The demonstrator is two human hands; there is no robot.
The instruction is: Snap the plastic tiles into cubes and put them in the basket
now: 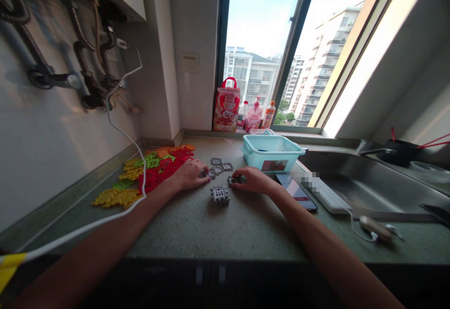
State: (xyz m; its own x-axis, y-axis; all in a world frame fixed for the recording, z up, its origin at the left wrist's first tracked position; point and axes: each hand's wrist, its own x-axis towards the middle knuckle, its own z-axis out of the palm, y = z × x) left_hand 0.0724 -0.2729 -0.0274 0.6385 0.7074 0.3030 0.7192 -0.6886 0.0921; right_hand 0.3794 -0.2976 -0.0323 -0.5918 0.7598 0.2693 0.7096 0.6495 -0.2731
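Observation:
My left hand [191, 174] is low over the counter, its fingers closed on the edge of a grey interlocking toy piece [211, 174]. Across from it, my right hand [252, 180] pinches another small grey interlocking piece [230, 181] between thumb and fingers. Between the hands and nearer to me stands a grey block-like assembly [220, 195] with a lattice window on top. Loose grey pieces [227, 166] lie just beyond the fingers. Left of my left hand, red interlocking pieces [161, 173] are spread out, partly hidden by the hand and forearm.
Yellow pieces [117, 197] and green pieces [151, 160] lie at the left, crossed by a white cable [143, 173]. A light-blue bin [274, 154] stands behind my right hand. Right of it are a phone [296, 192], a white power strip [330, 196] and a steel sink [351, 177].

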